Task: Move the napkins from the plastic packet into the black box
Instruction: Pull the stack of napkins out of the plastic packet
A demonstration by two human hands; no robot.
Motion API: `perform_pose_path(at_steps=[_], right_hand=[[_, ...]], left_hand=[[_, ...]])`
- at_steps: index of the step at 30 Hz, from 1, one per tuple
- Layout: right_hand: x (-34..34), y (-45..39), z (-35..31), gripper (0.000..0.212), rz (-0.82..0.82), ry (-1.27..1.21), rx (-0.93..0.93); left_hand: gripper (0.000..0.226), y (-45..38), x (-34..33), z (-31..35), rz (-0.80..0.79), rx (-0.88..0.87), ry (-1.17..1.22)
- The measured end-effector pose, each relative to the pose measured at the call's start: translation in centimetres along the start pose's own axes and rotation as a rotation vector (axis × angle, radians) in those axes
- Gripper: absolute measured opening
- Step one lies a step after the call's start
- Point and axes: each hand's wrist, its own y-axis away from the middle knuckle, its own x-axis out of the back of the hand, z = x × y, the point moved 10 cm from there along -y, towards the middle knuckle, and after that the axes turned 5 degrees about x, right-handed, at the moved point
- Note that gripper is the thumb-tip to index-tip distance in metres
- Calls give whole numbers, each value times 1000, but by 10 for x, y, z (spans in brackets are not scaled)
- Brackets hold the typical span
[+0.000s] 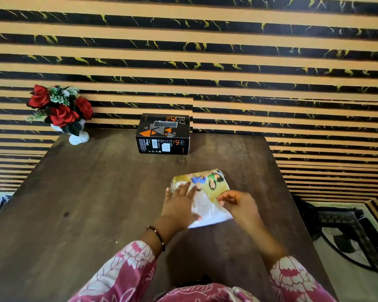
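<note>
A clear plastic packet (205,192) with a yellow printed label lies on the dark wooden table (85,192), white napkins showing through it. My left hand (179,205) rests flat on the packet's left side, fingers spread. My right hand (238,202) pinches the packet's right edge with curled fingers. The black box (164,134), with orange triangles and a slot in its top, stands at the table's far edge, well beyond the packet.
A white vase of red roses (61,114) stands at the table's far left corner. A black and tan striped wall (205,62) rises right behind the table. A patterned rug (347,236) covers the floor to the right.
</note>
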Motion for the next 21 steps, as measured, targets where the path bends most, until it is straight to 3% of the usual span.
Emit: perform_pose_path(at_steps=[3, 8, 13, 18, 21], right_hand=[[5, 4, -16, 19, -74, 61, 64], [-16, 38, -2, 27, -403, 154, -4], [-43, 71, 26, 28, -607, 274, -84], [-57, 83, 33, 18, -659, 310, -95], [-46, 79, 21, 17, -541, 55, -144]], left_hand=[[91, -11, 22, 3, 41, -38, 81], [76, 3, 13, 14, -59, -110, 302], [50, 21, 9, 25, 57, -91, 236], [53, 33, -5, 36, 41, -100, 35], [41, 32, -3, 33, 73, -76, 21]])
